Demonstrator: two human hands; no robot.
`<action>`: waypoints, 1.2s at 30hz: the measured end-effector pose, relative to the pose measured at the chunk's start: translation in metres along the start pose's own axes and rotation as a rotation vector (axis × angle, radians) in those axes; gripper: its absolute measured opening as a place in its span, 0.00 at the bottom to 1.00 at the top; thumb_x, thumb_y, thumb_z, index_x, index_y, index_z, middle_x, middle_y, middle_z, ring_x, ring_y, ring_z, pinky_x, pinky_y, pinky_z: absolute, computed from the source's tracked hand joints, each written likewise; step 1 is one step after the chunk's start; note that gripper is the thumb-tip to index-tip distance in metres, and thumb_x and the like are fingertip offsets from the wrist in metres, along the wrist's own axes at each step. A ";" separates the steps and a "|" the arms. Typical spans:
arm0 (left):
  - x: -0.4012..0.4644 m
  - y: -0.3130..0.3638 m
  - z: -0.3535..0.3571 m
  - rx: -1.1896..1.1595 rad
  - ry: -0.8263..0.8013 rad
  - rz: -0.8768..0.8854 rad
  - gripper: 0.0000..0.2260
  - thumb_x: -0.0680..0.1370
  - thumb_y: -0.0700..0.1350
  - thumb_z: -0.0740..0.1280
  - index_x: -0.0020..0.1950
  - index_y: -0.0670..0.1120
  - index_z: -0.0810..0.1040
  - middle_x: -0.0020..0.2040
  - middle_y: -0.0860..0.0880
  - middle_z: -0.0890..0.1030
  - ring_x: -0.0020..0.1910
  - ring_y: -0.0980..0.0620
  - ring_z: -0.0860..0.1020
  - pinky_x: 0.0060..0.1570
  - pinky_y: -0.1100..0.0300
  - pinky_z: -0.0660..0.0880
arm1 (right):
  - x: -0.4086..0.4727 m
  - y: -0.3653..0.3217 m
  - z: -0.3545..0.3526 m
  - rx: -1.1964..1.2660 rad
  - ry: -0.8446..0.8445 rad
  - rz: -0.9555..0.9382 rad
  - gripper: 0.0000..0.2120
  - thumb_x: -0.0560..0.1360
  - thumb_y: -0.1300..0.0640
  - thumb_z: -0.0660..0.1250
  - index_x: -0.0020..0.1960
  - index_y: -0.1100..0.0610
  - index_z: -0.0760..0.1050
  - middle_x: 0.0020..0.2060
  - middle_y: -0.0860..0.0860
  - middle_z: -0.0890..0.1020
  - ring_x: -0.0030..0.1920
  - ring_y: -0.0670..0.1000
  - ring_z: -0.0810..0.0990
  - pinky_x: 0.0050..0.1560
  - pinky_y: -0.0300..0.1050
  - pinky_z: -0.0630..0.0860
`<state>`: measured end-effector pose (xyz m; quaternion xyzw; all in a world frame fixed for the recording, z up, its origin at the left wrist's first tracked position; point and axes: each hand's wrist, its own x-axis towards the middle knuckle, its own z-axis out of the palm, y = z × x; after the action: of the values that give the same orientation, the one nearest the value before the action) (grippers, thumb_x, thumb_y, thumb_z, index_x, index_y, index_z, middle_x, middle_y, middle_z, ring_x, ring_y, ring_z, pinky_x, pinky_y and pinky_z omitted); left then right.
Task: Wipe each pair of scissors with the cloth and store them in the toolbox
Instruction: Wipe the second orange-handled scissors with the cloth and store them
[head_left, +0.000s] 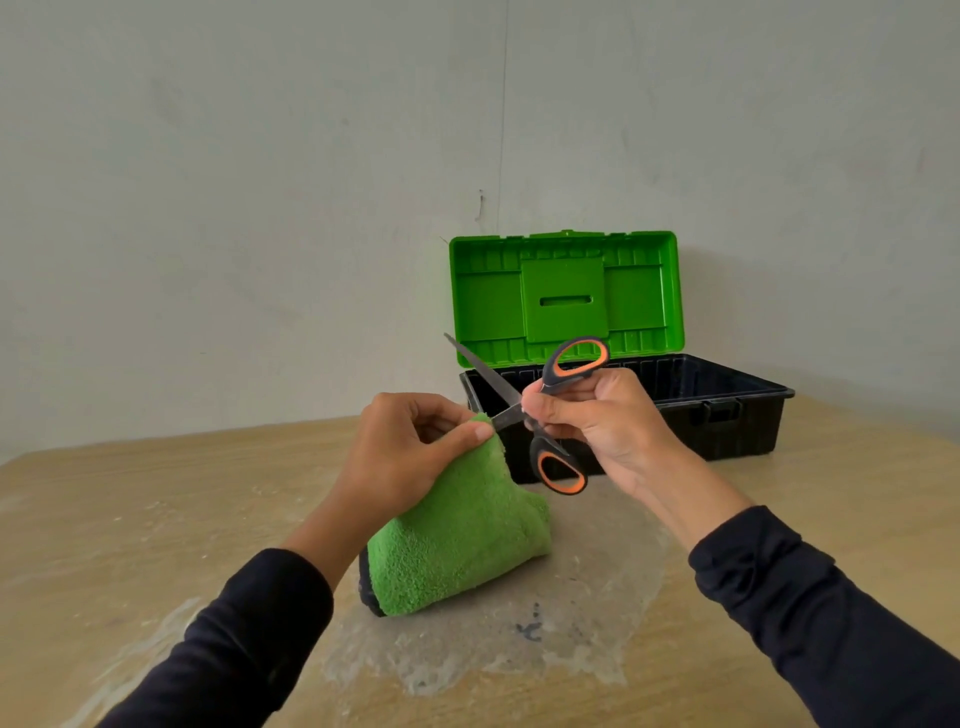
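1. Left hand (410, 457) pinches cloth (457, 540) round lower blade, mid-table.
2. Right hand (597, 421) grips scissors (563, 374), blades apparently open: fingertip cut risk.
3. Toolbox (727, 410) open at the far edge.

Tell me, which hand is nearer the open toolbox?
The right hand. It holds the scissors just in front of the toolbox, overlapping its front wall in view. The left hand, pinching the green cloth, is further left.

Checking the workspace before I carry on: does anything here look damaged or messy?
Yes: the table has a pale, patchy worn area under the green cloth, plus a small dark stain near the front. The scissors and open toolbox look fine.
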<state>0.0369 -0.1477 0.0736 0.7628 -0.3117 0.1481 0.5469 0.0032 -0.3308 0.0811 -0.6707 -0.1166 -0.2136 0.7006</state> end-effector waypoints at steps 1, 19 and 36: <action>0.000 0.000 -0.001 0.002 0.002 -0.002 0.05 0.67 0.45 0.74 0.38 0.44 0.83 0.35 0.45 0.84 0.35 0.51 0.80 0.40 0.54 0.79 | 0.001 0.000 -0.001 0.003 0.010 0.007 0.05 0.66 0.68 0.72 0.39 0.61 0.79 0.29 0.48 0.84 0.30 0.45 0.82 0.32 0.36 0.77; -0.001 -0.006 -0.003 -0.050 0.207 -0.034 0.02 0.68 0.48 0.73 0.36 0.55 0.84 0.36 0.58 0.84 0.37 0.59 0.81 0.36 0.66 0.76 | 0.010 -0.023 -0.043 -0.781 -0.170 0.012 0.09 0.70 0.53 0.73 0.36 0.59 0.82 0.33 0.64 0.82 0.32 0.53 0.76 0.40 0.46 0.74; -0.007 0.001 0.015 0.024 -0.128 -0.014 0.03 0.68 0.44 0.74 0.40 0.47 0.85 0.36 0.50 0.85 0.36 0.55 0.82 0.39 0.59 0.78 | 0.001 -0.011 -0.006 -0.706 -0.266 -0.218 0.09 0.69 0.57 0.74 0.32 0.58 0.79 0.27 0.53 0.81 0.30 0.50 0.81 0.39 0.47 0.79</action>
<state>0.0288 -0.1599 0.0649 0.7793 -0.3388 0.0990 0.5177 -0.0018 -0.3369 0.0914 -0.8761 -0.1963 -0.2248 0.3787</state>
